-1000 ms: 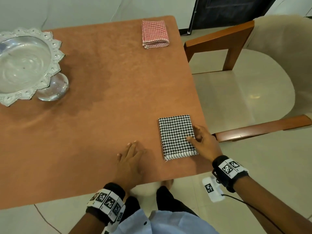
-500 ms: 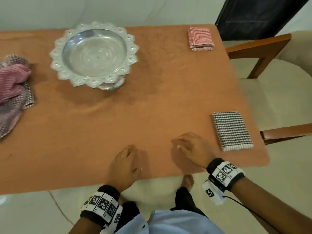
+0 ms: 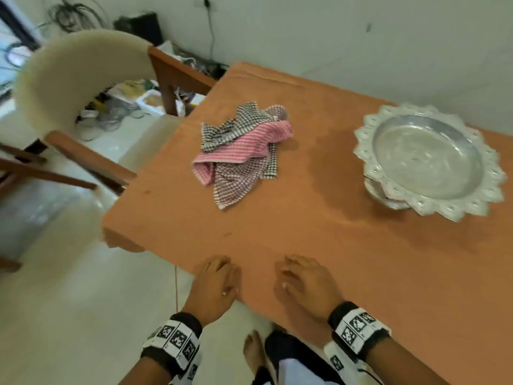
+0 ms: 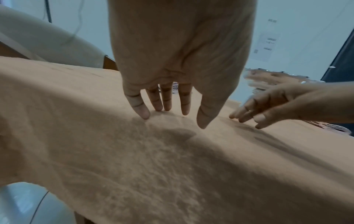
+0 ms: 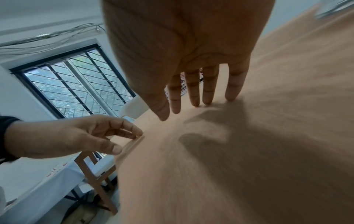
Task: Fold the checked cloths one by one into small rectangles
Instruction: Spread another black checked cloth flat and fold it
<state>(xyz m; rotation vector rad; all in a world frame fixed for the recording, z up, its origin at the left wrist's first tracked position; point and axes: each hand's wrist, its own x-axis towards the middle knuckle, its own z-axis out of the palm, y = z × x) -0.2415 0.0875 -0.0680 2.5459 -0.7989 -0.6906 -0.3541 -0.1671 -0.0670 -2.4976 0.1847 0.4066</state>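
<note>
Since the earlier view, our head has swung left: the two folded cloths at the table's right side have gone from sight, and the heap of unfolded checked cloths [image 3: 241, 151] now lies ahead of us, far and a little left on the orange table [image 3: 319, 240]. We see in the heap a black-and-white check, a pink striped one on top, and a maroon check hanging toward us. Our left hand [image 3: 215, 286] has shifted to the near left edge of the table, while our right hand [image 3: 304, 284] has drawn back beside it. Both hold nothing; the wrist views show fingers straight and relaxed, tips touching the felt-like table cover.

To the right stands the silver pedestal bowl [image 3: 427, 159] with its scalloped rim, well apart from the heap. Beyond the table's left edge we see a cream upholstered chair [image 3: 75, 76] with wooden arms, a pale tiled floor [image 3: 69, 301], tangled cables [image 3: 111, 118] near the wall, and a barred window [image 5: 76, 84] in the right wrist view.
</note>
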